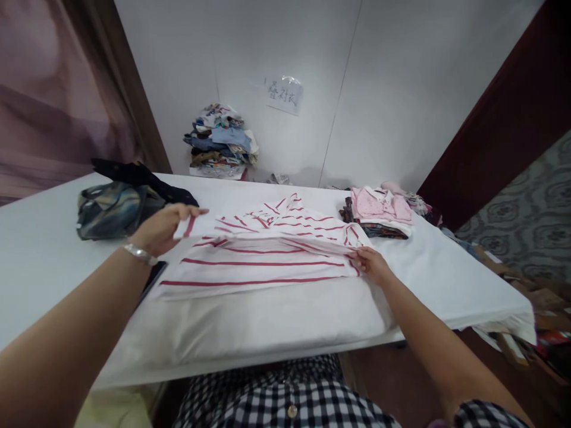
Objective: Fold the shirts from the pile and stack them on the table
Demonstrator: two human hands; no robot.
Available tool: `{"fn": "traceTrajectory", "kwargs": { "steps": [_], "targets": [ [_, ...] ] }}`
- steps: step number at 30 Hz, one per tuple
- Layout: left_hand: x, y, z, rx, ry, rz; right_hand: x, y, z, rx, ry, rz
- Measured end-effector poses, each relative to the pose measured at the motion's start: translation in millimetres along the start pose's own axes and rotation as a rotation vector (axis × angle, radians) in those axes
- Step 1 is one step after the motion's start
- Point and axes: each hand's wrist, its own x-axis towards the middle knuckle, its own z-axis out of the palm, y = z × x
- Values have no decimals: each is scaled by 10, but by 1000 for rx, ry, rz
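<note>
Nearest, a checked shirt front [285, 398] fills the bottom edge, and both bare forearms reach out over the white desk [53, 261]. The left hand [163, 229], with a bracelet [140, 254] at the wrist, pinches the left edge of a white garment with red stripes [263, 252], fingers closed on the cloth. The right hand [372, 264] grips its right edge the same way. The garment lies flat mid-desk, its upper layer lifted between the hands. Beyond, a dark bundle [116, 205] sits left, a folded stack [379, 211] right. Farthest, a clothes heap [220, 142] rests against the wall under a paper label [284, 94].
</note>
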Motion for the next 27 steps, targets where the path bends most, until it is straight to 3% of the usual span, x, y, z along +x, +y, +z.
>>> {"fn": "traceTrajectory", "kwargs": {
  "steps": [3, 5, 7, 10, 12, 16, 21, 26, 27],
  "targets": [
    [-135, -431, -327, 271, 103, -331, -139, 49, -38, -3, -64, 56],
    [-193, -643, -438, 414, 124, -422, -204, 78, -29, -98, -46, 87],
    [-222, -745, -466, 493, 150, -427, -249, 101, -6, -207, 2, 81],
    [-264, -741, -427, 590, 204, -371, -299, 127, 26, -326, 40, 29],
    [-333, -698, -378, 792, 204, -323, -327, 141, 42, -350, 49, 6],
    [-517, -578, -255, 1298, 58, -226, -351, 166, 77, -334, 63, 10],
    [-526, -381, -184, 1344, 210, -78, -337, 162, 115, -416, 71, -56],
    [-460, -505, -345, 1578, -47, -259, -410, 117, 112, -535, -16, -15],
    [-470, -555, -384, 1605, -54, -234, -422, 107, 89, -530, -13, -30]
  ]
}}
